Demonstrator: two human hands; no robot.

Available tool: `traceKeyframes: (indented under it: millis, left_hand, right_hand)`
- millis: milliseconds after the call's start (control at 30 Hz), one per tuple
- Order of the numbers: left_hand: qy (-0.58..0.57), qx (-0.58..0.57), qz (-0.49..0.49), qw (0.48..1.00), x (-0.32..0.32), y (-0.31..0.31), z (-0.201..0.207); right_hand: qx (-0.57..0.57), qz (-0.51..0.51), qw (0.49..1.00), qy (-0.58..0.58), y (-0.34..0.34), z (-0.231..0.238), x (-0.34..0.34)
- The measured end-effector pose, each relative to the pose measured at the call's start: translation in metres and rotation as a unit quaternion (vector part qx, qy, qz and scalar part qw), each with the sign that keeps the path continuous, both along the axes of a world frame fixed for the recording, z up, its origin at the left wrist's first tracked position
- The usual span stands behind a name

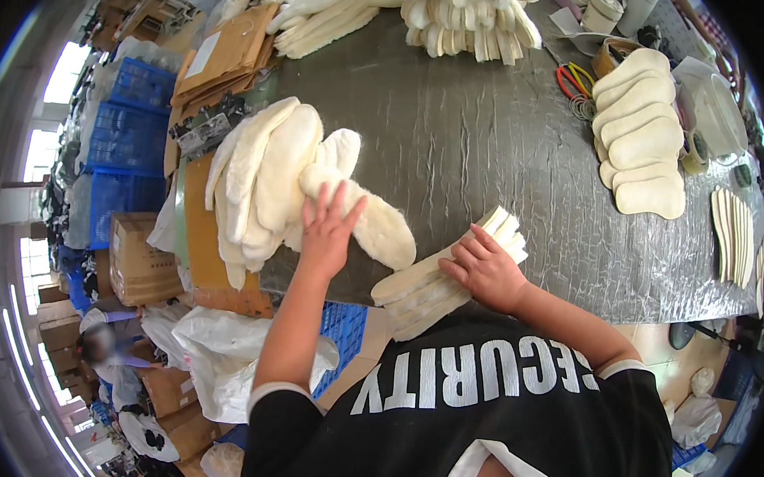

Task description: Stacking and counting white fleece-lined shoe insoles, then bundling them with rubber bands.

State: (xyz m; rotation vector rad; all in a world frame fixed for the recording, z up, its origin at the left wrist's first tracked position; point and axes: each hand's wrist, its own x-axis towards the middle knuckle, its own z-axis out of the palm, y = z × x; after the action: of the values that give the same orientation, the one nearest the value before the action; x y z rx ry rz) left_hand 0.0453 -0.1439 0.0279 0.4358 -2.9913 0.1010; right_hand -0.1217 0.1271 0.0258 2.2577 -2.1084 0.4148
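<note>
My left hand [326, 235] lies with its fingers spread on one end of a fluffy cream insole [384, 232]. Beside it, to the left, is a loose pile of similar fleecy insoles [272, 175], fanned out over one another. A further insole [339, 151] pokes out just beyond my fingertips. On the near edge of the table, my right hand [488, 269] has its fingers bent over a stack of insoles [422, 295] turned on their edges. The thumb side and part of the stack under the palm are hidden.
Dark, wrinkled sheeting covers the table [484, 140]. Tall insole stacks [470, 21] stand at the back. More insoles [640, 136] overlap at the right, near scissors [575, 80] and a clear tub [713, 114]. Cardboard pieces [227, 50] lie at the left, beside blue crates [130, 136].
</note>
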Motion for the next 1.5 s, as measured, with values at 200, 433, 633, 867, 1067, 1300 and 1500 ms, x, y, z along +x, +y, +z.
traceKeyframes:
  millis: [200,433,633,867,1067,1300,1500]
  left_hand:
    - [0.021,0.146,-0.088,0.985,-0.038,-0.03,-0.031]
    - [0.016,0.673,-0.009,0.739,-0.082,0.02,-0.014]
    - [-0.214,0.717,0.048,0.662,-0.066,0.065,-0.039]
    - [-0.032,0.331,-0.052,0.942,-0.067,0.042,-0.027]
    - [0.126,-0.102,0.34,0.926,-0.037,-0.072,-0.002]
    - [-0.059,0.123,0.353,0.926,-0.022,-0.125,0.025]
    - [0.137,0.639,0.151,0.741,-0.025,-0.063,0.033]
  right_hand:
    - [-0.003,0.012,1.0,-0.001,0.002,-0.001,0.002]
    - [0.01,0.001,1.0,-0.009,0.008,-0.01,0.0]
    - [0.003,-0.022,1.0,-0.022,0.001,0.005,0.001]
    - [0.051,-0.002,0.999,-0.001,-0.011,0.005,-0.004]
    - [0.074,-0.007,0.997,0.012,-0.014,0.006,-0.004]
    - [0.064,0.003,0.998,0.001,-0.012,0.006,-0.004]
    - [0.051,-0.008,0.999,-0.015,-0.01,0.003,-0.004]
